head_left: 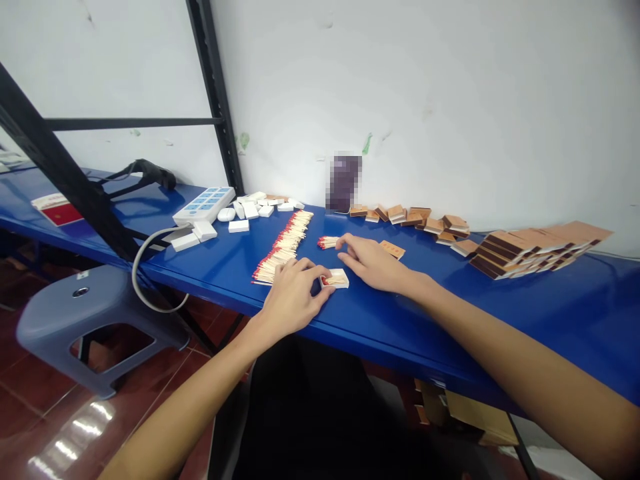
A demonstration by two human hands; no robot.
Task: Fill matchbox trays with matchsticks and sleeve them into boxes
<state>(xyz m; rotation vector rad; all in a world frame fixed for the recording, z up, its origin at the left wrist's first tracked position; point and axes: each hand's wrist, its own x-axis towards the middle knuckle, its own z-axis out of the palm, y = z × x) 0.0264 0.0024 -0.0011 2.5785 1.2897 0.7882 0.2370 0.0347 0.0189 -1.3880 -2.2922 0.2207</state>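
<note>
My left hand [295, 293] grips a small white matchbox tray [341, 279] between thumb and fingers at its left end. A few red-tipped matches lie inside the tray. My right hand [373, 262] is just beyond the tray, its thumb and forefinger bent and a little apart. Those fingertips are at the right end of a small bunch of matches [327, 243], whose red heads point left. A long row of matches [283, 248] runs back from my left hand. Partly behind my right hand lies an orange matchbox sleeve [393, 250].
White empty-looking trays [250, 210] are scattered at the back left, beside a white power strip [205, 205]. Loose matchboxes [425, 220] line the wall, with stacked matchboxes [535, 250] at the right. A blurred-out phone-like object [344, 183] leans on the wall. A stool [100, 320] stands left.
</note>
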